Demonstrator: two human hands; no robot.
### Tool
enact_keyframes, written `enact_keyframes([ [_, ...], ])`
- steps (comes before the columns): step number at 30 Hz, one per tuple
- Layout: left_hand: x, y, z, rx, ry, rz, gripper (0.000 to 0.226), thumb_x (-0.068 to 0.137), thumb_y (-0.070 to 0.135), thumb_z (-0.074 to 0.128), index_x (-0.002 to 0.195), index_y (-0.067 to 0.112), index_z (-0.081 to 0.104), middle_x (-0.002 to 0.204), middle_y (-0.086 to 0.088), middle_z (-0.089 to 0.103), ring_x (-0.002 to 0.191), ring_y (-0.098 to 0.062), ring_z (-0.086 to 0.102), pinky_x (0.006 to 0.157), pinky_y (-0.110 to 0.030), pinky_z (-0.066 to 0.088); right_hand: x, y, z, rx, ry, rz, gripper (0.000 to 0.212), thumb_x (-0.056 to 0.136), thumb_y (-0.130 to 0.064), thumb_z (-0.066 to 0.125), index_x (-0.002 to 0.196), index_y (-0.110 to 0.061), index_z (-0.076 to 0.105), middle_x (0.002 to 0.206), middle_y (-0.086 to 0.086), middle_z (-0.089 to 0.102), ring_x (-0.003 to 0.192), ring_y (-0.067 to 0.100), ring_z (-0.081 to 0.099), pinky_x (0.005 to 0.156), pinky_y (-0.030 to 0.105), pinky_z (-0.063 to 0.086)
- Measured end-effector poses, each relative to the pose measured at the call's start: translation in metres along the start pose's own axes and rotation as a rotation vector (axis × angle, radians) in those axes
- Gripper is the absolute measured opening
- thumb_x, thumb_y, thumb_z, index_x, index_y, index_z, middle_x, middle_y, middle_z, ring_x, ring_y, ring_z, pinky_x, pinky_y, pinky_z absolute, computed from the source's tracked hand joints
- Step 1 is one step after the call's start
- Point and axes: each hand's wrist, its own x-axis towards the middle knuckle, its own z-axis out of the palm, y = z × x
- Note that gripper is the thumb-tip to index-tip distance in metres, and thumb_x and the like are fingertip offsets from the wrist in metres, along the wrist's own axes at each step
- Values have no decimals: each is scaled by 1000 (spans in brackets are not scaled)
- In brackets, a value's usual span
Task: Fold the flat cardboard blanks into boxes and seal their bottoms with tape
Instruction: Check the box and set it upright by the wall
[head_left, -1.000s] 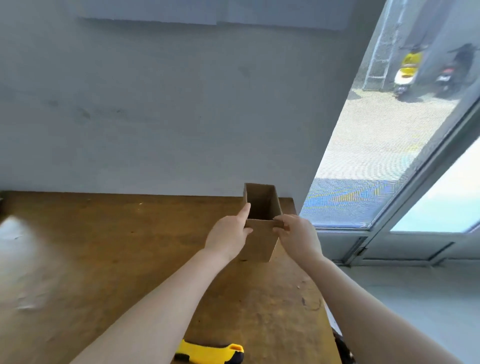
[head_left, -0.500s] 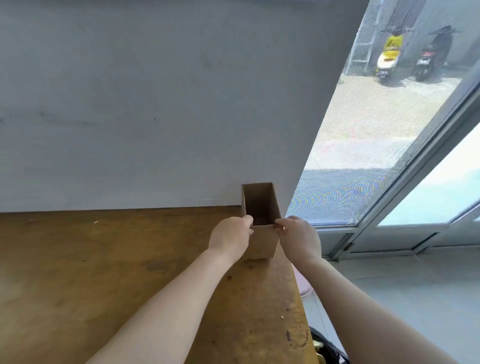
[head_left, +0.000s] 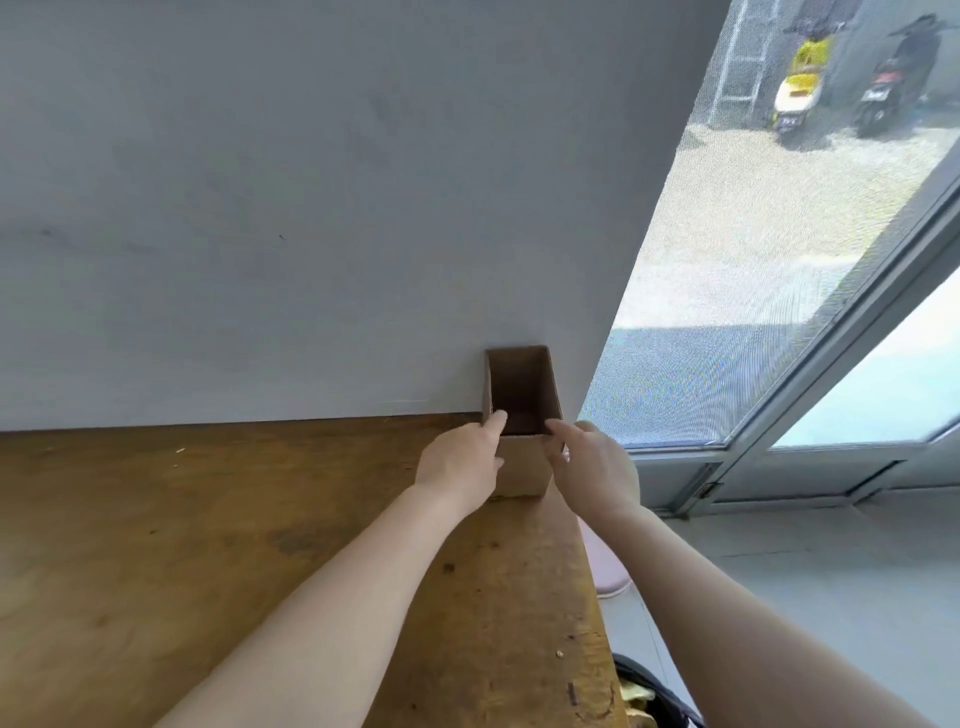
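A small brown cardboard box (head_left: 524, 470) stands upright with its top open on the far right corner of the wooden table (head_left: 234, 519), its back against the grey wall. My left hand (head_left: 460, 465) holds the box's near left corner, with the thumb over the rim and a finger on the front face. On the near right corner is my right hand (head_left: 592, 467), thumb at the rim and fingers curled beside the right wall. The bottom of the box is hidden.
The grey wall (head_left: 311, 208) runs along the table's far edge. The table's right edge (head_left: 589, 571) drops to the floor beside a large window (head_left: 753, 260). A black bag (head_left: 649, 696) and a pink object (head_left: 605, 566) sit below that edge.
The box has been carried away from me and set down against the wall at the table's far right corner. My view has swung right, and the yellow tool has left the frame.
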Motion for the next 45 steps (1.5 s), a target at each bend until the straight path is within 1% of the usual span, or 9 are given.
enact_keyframes([
  [1, -3, 0, -1, 10, -9, -10, 61, 100, 22, 52, 154, 22, 23, 131, -4, 59, 109, -23, 62, 80, -33, 52, -4, -1, -1, -7, -2, -9, 44, 99, -24, 51, 143, -29, 46, 125, 1, 56, 110, 26, 57, 79, 35, 47],
  [3, -12, -2, -4, 25, -11, -43, 65, 100, 24, 53, 155, 21, 19, 141, -4, 53, 119, -24, 58, 86, -33, 52, -13, -4, -5, -52, 18, -34, 53, 97, -26, 55, 147, -26, 37, 135, 2, 47, 120, 25, 49, 87, 37, 47],
  [5, -25, -5, -9, 56, -20, -82, 57, 100, 25, 53, 151, 17, 29, 143, -5, 51, 125, -25, 54, 93, -35, 50, -23, -12, -9, -107, 46, -76, 57, 96, -28, 57, 148, -22, 33, 142, 4, 42, 127, 25, 43, 98, 36, 43],
  [7, -43, -9, -17, 106, -15, -113, 48, 100, 26, 53, 144, 13, 40, 138, -6, 54, 123, -25, 54, 94, -34, 49, -35, -24, -12, -109, 49, -123, 61, 95, -29, 58, 149, -22, 31, 146, 3, 40, 131, 25, 40, 103, 36, 38],
  [11, -87, -25, -40, 292, 62, -140, 38, 97, 31, 56, 130, 13, 53, 124, -4, 58, 117, -22, 52, 99, -36, 44, -63, -53, -19, -128, 45, -261, 59, 93, -34, 60, 146, -23, 35, 143, -2, 42, 133, 21, 38, 107, 34, 31],
  [22, -263, -92, -100, 413, 217, -483, 60, 95, 37, 58, 147, 16, 36, 154, -3, 37, 145, -22, 28, 118, -39, 25, -153, -176, -24, -163, 16, -662, 58, 94, -43, 57, 145, -25, 35, 146, 1, 37, 137, 23, 33, 113, 38, 24],
  [26, -325, -122, -113, 420, 246, -615, 59, 97, 36, 56, 149, 18, 33, 156, -2, 33, 147, -20, 22, 117, -38, 23, -190, -225, -13, -167, 4, -785, 57, 94, -43, 57, 144, -25, 36, 148, 3, 35, 139, 24, 31, 114, 40, 22],
  [33, -442, -182, -127, 454, 297, -787, 44, 93, 37, 56, 134, 21, 45, 139, 3, 47, 138, -19, 34, 109, -36, 31, -261, -315, 14, -213, -28, -940, 60, 95, -43, 56, 147, -25, 31, 155, 6, 29, 145, 26, 24, 117, 43, 19],
  [45, -617, -313, -153, 437, 318, -886, 40, 94, 34, 58, 130, 20, 46, 134, -1, 49, 128, -22, 42, 102, -35, 39, -380, -484, 90, -272, -52, -998, 58, 92, -42, 59, 143, -25, 37, 152, 5, 33, 142, 22, 28, 111, 37, 24],
])
